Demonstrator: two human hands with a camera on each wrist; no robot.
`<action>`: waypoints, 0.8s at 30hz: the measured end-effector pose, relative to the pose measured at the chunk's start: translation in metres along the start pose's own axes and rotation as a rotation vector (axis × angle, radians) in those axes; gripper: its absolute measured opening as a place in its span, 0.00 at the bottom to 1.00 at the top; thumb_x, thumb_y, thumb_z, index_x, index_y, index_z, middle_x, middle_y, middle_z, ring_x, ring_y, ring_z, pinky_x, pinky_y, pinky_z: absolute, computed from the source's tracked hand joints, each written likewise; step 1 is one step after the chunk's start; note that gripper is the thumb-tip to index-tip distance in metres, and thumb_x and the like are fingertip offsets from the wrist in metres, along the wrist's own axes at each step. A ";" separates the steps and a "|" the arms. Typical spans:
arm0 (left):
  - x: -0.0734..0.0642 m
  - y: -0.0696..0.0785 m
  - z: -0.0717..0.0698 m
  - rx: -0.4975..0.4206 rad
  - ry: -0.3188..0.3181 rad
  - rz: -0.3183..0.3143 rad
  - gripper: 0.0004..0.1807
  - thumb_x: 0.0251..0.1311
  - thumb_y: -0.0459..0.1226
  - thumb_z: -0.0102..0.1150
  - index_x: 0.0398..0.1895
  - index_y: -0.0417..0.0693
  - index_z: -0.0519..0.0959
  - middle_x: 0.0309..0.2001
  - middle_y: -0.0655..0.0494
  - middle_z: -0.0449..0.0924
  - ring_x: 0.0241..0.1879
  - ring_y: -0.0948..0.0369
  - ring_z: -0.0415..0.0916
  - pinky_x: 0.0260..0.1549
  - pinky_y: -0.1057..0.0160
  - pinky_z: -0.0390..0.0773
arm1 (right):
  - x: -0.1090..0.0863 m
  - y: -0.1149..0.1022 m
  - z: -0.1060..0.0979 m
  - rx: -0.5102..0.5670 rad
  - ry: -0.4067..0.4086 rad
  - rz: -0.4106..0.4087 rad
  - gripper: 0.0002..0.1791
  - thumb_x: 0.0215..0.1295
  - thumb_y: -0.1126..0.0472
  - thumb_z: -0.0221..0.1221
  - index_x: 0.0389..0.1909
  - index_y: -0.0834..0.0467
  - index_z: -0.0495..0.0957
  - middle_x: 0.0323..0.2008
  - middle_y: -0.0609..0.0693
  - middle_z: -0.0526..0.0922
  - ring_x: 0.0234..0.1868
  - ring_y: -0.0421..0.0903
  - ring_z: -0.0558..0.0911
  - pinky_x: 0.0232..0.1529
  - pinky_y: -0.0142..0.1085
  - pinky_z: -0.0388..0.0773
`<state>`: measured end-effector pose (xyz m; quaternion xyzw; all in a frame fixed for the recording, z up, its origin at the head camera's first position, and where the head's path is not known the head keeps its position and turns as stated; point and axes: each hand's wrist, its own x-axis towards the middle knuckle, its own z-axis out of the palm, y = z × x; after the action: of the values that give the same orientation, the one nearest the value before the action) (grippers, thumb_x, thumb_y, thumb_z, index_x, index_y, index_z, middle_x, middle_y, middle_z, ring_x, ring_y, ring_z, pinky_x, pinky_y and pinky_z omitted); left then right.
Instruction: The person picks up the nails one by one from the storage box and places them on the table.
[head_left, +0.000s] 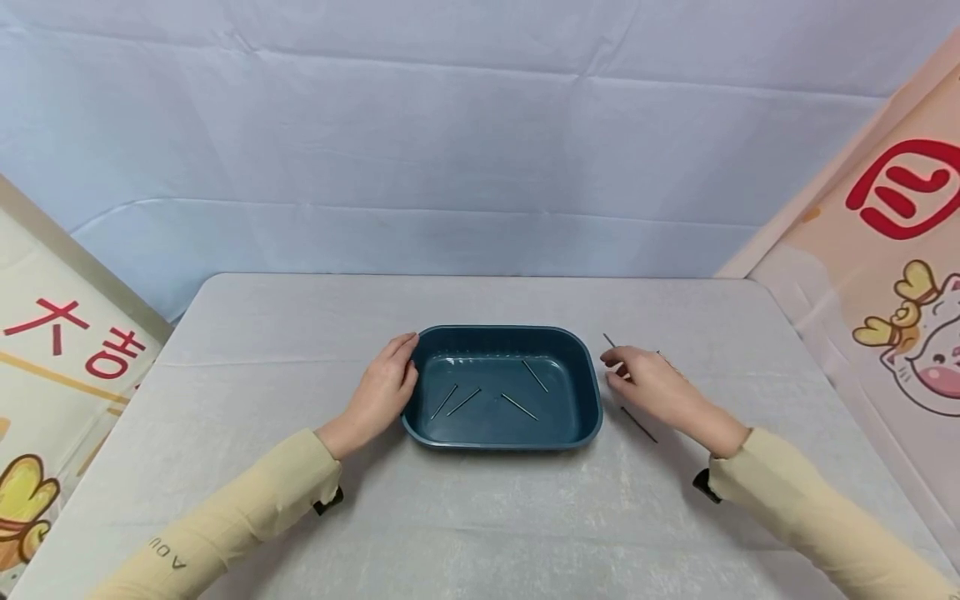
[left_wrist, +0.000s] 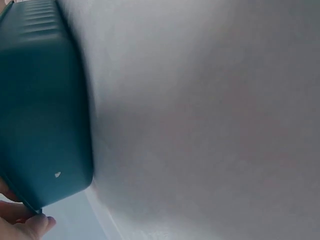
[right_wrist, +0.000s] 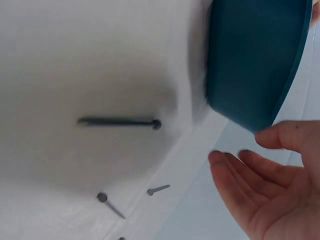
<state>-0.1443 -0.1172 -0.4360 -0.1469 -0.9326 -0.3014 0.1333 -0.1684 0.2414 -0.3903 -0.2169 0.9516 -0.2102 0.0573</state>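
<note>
A dark teal rectangular plastic basin (head_left: 502,444) stands on the table, with several nails (head_left: 519,407) lying loose on its floor. My left hand (head_left: 380,387) grips the basin's left rim; in the left wrist view its fingertips (left_wrist: 42,223) pinch the edge. My right hand (head_left: 654,383) hovers beside the basin's right end, thumb and fingers apart with nothing between them. Under and around it, nails lie on the tabletop, one nail (head_left: 639,425) on its near side. The right wrist view shows a larger nail (right_wrist: 120,121) close to the basin and a smaller nail (right_wrist: 110,204) farther off.
A pale cloth covers the table (head_left: 487,525). Behind it hangs a light blue-grey cloth backdrop (head_left: 450,133). Printed panels stand at both sides, the right panel (head_left: 885,292) with a cartoon animal on it.
</note>
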 end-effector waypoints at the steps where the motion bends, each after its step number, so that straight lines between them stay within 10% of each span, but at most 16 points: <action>1: 0.000 0.000 -0.001 0.001 -0.006 -0.002 0.22 0.59 0.26 0.47 0.58 0.29 0.67 0.57 0.39 0.68 0.56 0.49 0.68 0.51 0.53 0.72 | 0.000 -0.002 0.001 0.002 0.018 0.003 0.16 0.63 0.66 0.51 0.49 0.70 0.72 0.46 0.63 0.77 0.40 0.53 0.80 0.37 0.43 0.78; 24: 0.015 0.005 -0.017 0.093 -0.048 0.006 0.16 0.58 0.30 0.51 0.48 0.30 0.75 0.48 0.41 0.74 0.50 0.50 0.71 0.48 0.54 0.73 | 0.007 -0.025 0.040 0.053 0.245 -0.081 0.29 0.64 0.63 0.52 0.62 0.73 0.58 0.63 0.66 0.59 0.63 0.61 0.59 0.59 0.55 0.60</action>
<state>-0.1535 -0.1210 -0.4151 -0.1508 -0.9481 -0.2538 0.1184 -0.1566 0.2029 -0.4163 -0.2263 0.9360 -0.2622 -0.0624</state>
